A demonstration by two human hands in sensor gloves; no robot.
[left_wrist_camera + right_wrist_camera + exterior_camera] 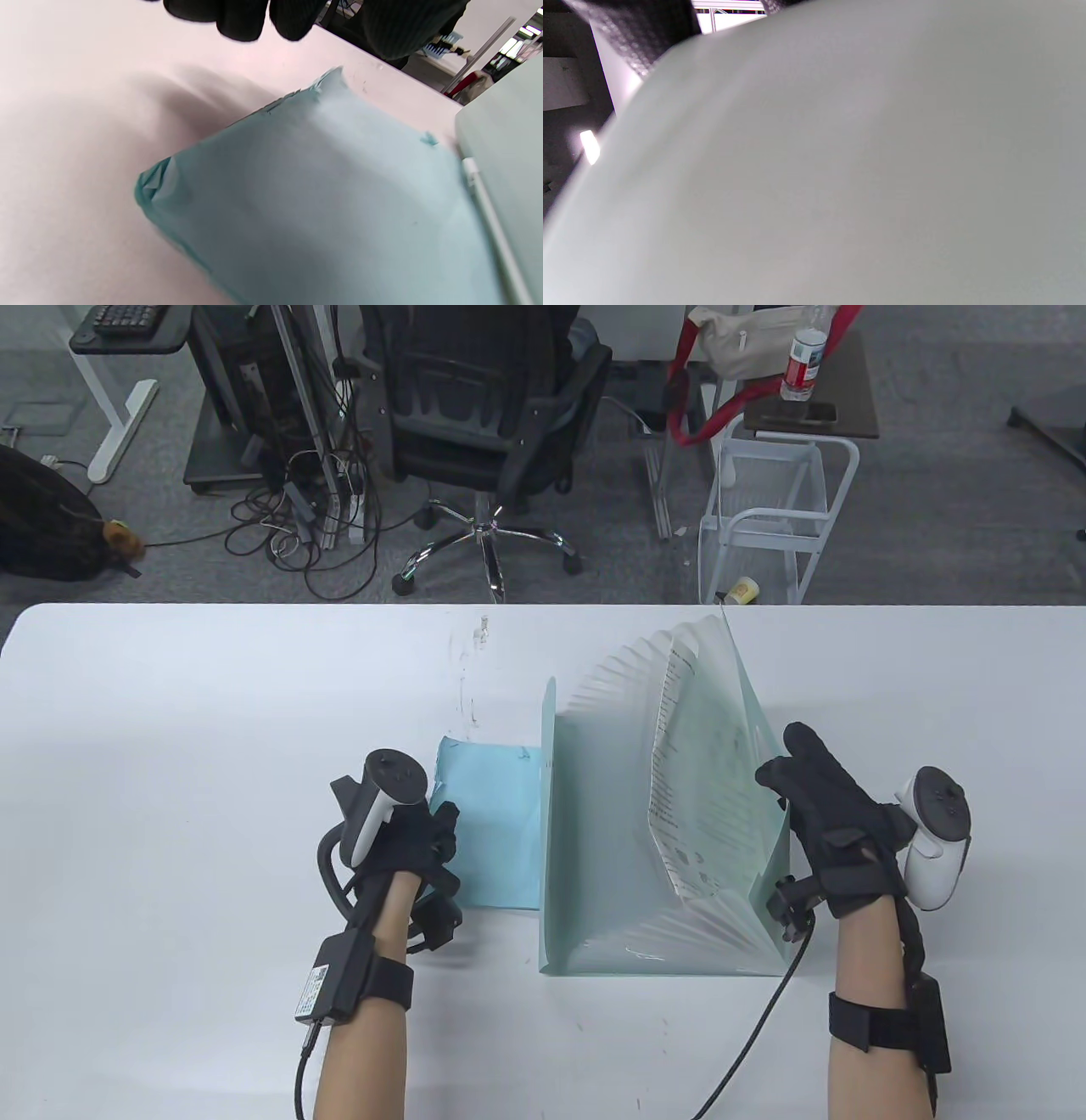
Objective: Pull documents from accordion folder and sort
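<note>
A pale green accordion folder (594, 848) stands fanned open right of the table's centre. A printed document (704, 780) stands upright in one of its right-hand pockets. My right hand (785, 776) grips the folder's right end wall, which fills the right wrist view (840, 169); a gloved finger (640, 38) shows at the top. A light blue sheet (492, 823) lies flat on the table against the folder's left wall. My left hand (445, 823) hovers at its left edge. In the left wrist view its fingertips (242, 17) hang above the sheet (318, 203), holding nothing.
The white table (212, 772) stretches wide to the left of the blue sheet. Its far edge runs along the top, with an office chair (484, 415) and a wire cart (768, 517) beyond. A cable (764, 1027) trails from my right wrist.
</note>
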